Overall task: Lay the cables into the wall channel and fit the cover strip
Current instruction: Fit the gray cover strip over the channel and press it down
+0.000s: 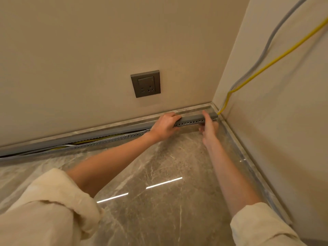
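Channel: grey perforated wall channel (190, 121) runs along the skirting at the foot of the back wall, from frame left to the room corner
Cover strip: grey cover strip (192, 116) sits on the channel's corner end only; further left the channel lies open
Cables: yellow cable (276, 58) and grey cable (262, 55) come down the right wall and enter at the corner; yellow and pale runs show inside the open stretch at left
Left hand: left hand (166, 126) grips over the top of the strip, fingers curled round it, at the strip's left end
Right hand: right hand (209, 126) presses the strip near the corner, forefinger straight on top, other fingers loosely bent below, holding nothing
Risk 1: cable could get pinched under the strip lip where it enters at the corner, if it rides up
Risk 2: strip may seat on one edge only, if the pressure is uneven, then spring off
Risk 3: loose cables in the open stretch look slack; may bulge out and block the strip
Socket: grey wall socket (145, 83) above, no cable in it
Floor: glossy marble floor (159, 174), light strips reflected
Writing: no brand, label or text readable anywhere
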### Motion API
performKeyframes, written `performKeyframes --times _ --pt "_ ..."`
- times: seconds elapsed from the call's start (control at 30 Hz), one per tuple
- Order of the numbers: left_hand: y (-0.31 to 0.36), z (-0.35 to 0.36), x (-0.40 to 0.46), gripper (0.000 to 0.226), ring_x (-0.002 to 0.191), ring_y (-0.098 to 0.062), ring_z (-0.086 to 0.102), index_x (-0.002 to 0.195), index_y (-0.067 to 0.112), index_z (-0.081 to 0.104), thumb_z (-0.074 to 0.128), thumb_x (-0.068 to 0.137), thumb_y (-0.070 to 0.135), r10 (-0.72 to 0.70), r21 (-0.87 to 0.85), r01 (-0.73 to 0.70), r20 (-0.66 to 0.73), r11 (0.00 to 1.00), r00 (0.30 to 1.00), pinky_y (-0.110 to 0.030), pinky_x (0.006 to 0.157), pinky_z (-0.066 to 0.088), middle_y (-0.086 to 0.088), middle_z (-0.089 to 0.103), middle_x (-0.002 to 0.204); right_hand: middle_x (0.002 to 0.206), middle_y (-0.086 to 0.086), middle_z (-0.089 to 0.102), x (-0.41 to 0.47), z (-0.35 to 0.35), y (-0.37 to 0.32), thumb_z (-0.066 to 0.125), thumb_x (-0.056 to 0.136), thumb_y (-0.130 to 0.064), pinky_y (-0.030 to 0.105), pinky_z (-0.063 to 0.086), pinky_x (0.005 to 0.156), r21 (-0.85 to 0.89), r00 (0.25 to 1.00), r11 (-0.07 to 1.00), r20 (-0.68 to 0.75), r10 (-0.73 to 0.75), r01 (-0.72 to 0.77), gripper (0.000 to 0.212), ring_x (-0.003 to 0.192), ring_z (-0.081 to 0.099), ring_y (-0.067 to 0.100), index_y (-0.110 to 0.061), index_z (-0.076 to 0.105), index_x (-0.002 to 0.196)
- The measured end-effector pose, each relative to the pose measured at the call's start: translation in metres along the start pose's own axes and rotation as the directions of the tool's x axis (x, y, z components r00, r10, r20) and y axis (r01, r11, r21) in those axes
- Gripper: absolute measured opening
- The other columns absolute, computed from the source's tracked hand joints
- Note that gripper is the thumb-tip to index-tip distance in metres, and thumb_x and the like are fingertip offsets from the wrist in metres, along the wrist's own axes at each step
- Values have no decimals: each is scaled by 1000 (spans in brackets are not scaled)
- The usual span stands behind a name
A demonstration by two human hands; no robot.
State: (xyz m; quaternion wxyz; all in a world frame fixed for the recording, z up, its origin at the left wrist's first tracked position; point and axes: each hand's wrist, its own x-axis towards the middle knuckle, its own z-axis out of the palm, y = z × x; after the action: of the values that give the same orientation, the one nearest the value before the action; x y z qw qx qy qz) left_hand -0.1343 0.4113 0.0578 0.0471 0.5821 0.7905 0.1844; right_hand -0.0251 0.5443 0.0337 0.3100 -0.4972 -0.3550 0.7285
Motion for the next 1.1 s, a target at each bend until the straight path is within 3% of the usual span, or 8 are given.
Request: performKeyframes --times 0.13,0.33,0.47,0.57,0.67,0.77,0.93,1.1 --pt "0 8 2 40 98 -31 57 115 6 57 69 80 21 -12 -29 13 33 1000 999 -41 80 47 -15 63 109 83 7 61 9 -12 -3 74 78 -17 18 39 36 -107 1000 994 0 27 -27 38 52 50 9 -5 54 108" --pt "-19 7 -19 37 100 -30 57 113 8 57 66 84 28 -94 -47 96 50 994 994 -42 82 49 -14 62 110 85 5 60 17 -17 1 71 82 -15 11 43 37 -113 987 993 -154 -38 21 40 56 50 6 -3 51 115" --pt "-45 0 -52 54 113 -33 52 126 6 50 70 80 26 -146 -32 147 27 989 989 -42 96 45 -17 57 122 78 -1 55 16 -9 5 68 85 -18 10 44 37 -155 976 986 -200 -84 54 45 59 52 5 -3 46 121" --pt "-68 -8 -84 66 121 -33 48 133 5 44 73 77 24 -185 29 185 -5 982 983 -43 103 40 -18 52 131 94 7 62 11 -2 11 63 88 -18 21 55 58 -253 967 966 -230 -110 50 42 71 60 12 -2 47 123" --pt "-91 -20 -116 69 121 -34 48 134 5 43 74 76 23 -204 92 206 -35 974 978 -44 104 39 -19 52 132 127 18 55 -1 10 18 59 87 -17 41 52 94 -498 950 867 -253 -183 34 44 110 57 30 3 48 124" --pt "-110 -35 -143 69 121 -36 48 134 3 44 75 75 22 -240 117 246 -63 962 969 -44 104 39 -21 52 131 140 22 32 -25 29 29 58 87 -13 38 46 95 -614 945 789 -243 -221 26 48 118 47 35 3 39 128" --pt "-135 -60 -189 66 120 -37 48 133 2 45 73 77 21 -284 135 295 -95 946 954 -44 103 39 -21 52 131 137 25 25 -77 73 60 58 84 0 32 45 85 -636 929 748 -133 -346 188 52 113 48 37 0 30 127" --pt "-162 -86 -245 55 118 -35 50 130 2 48 68 83 23 -340 111 363 -178 925 923 -46 100 42 -19 55 127 134 23 33 -134 131 99 58 83 1 29 42 90 -698 916 619 140 -376 361 43 112 49 37 -1 40 122"
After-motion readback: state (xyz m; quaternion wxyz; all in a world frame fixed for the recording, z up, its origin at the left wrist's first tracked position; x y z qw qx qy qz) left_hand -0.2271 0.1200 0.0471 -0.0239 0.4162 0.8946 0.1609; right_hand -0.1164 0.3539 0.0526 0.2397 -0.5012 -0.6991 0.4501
